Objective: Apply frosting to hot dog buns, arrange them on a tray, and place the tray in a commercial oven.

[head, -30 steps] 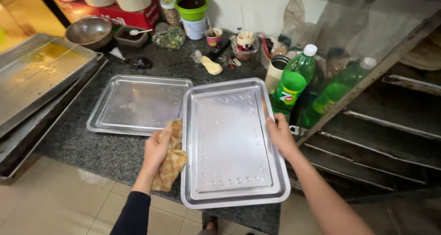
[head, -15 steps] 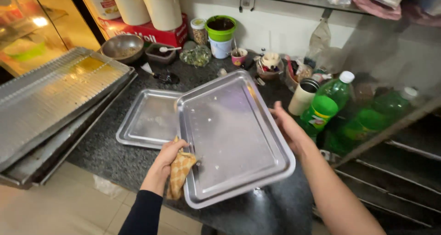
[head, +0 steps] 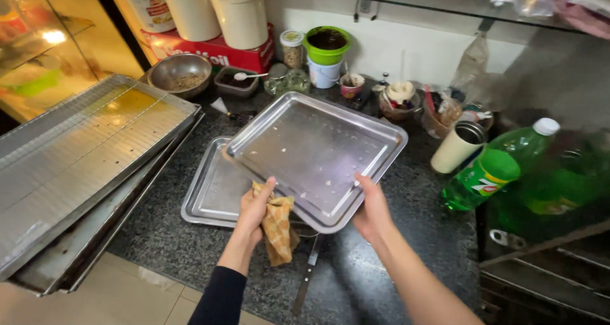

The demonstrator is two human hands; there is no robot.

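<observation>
I hold a shiny steel baking tray lifted and tilted above the dark granite counter. My left hand grips its near left edge together with a crumpled yellow checked cloth. My right hand holds the near right edge from the side. A few crumbs lie on the tray's surface. A second steel tray lies flat on the counter, partly under the lifted one.
A stack of large perforated trays stands at the left. Behind are a metal bowl, a red box, jars, a green-lidded tub and a cup. Green bottles lie at the right. A knife rests near the counter edge.
The tray has been lifted off the counter and swung away from me and to the left, over the second tray. Both hands kept their hold.
</observation>
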